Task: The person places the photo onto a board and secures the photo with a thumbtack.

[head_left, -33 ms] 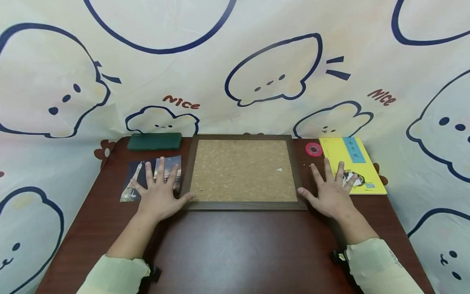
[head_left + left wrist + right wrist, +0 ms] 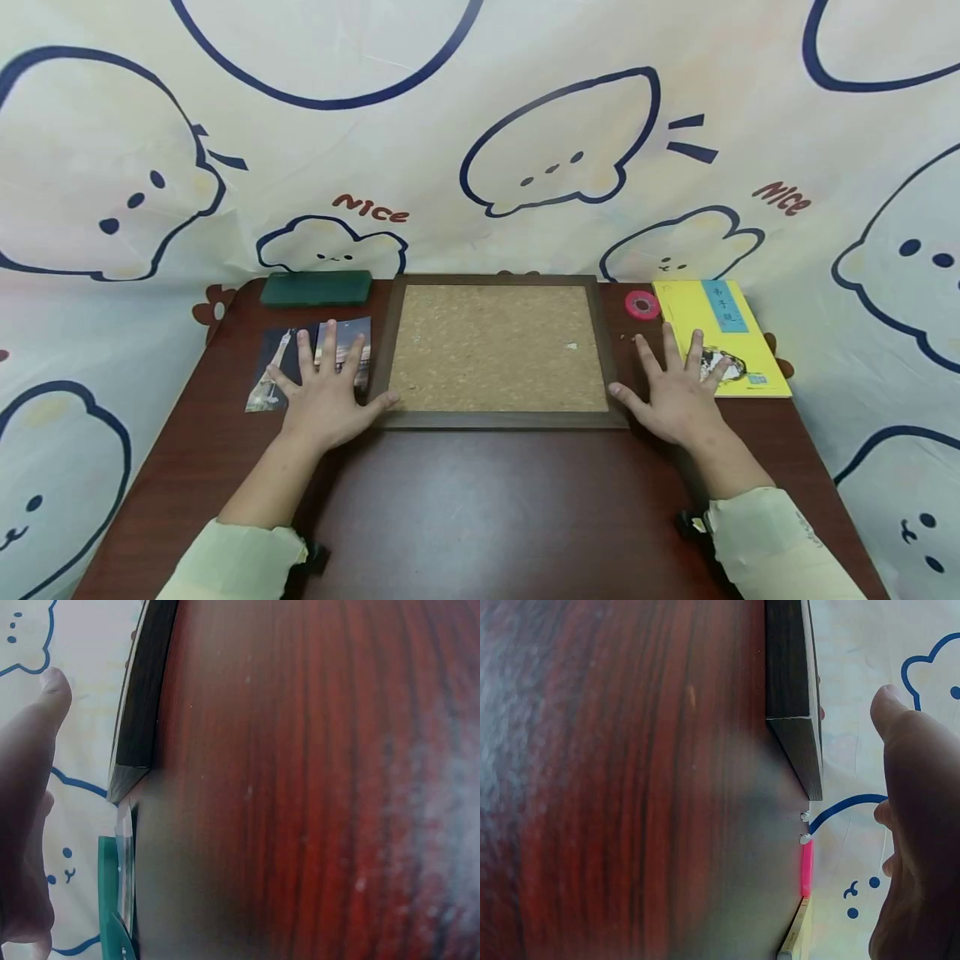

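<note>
A cork board [image 2: 495, 350] with a brown wooden frame lies on the dark red-brown table, between both hands. The left hand [image 2: 326, 404] has its fingers spread, held above the table with nothing in it. Beyond its fingertips are photo cards [image 2: 272, 377], one with a pale tower, partly covered by the hand. With fingers likewise spread and holding nothing, the right hand [image 2: 678, 404] hovers between the board's right edge and a yellow book [image 2: 750, 358]. In the wrist views, both hands appear raised off the tabletop.
A dark green box [image 2: 317, 288] sits at the back left. A pink tape roll [image 2: 642, 305] lies beside the book, near two tiny shiny pieces [image 2: 805, 838] whose kind I cannot tell. A cloth [image 2: 525, 242] printed with cartoon faces hangs behind the table.
</note>
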`<state>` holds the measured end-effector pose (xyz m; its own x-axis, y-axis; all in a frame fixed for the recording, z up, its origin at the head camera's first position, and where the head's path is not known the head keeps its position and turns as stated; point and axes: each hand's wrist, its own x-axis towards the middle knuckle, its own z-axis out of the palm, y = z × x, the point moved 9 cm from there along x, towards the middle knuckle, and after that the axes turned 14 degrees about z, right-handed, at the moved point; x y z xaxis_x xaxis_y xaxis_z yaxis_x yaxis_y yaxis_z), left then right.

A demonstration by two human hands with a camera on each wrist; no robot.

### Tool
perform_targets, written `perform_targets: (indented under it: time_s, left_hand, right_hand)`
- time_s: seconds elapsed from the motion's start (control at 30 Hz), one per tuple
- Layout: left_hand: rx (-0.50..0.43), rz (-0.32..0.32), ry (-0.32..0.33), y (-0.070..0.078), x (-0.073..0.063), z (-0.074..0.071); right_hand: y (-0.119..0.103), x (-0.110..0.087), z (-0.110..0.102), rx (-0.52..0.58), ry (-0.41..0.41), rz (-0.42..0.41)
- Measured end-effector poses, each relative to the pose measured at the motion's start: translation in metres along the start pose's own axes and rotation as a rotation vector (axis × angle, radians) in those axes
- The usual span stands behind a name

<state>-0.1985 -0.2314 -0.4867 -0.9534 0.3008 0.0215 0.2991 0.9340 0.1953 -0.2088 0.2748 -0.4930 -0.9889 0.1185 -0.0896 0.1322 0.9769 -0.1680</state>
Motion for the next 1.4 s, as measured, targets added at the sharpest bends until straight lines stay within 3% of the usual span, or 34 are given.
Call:
perform_targets:
  time_s: [0.43, 0.97, 1.17, 1.4]
  left_hand:
    - [0.026, -0.017, -0.043, -0.003, 0.005, 0.006]
    - [0.038, -0.046, -0.062, -0.015, 0.010, 0.011]
    - [0.019, -0.051, -0.051, -0.024, 0.017, 0.012]
    - [-0.033, -0.129, -0.074, -0.038, 0.025, 0.013]
  right_hand:
    - [0.002, 0.003, 0.003, -0.049, 0.029, 0.013]
    - [0.006, 0.018, 0.010, -0.122, 0.006, 0.007]
    - [0.005, 0.030, 0.006, -0.072, 0.033, -0.011]
    - [0.002, 0.046, 0.002, -0.002, 0.084, -0.060]
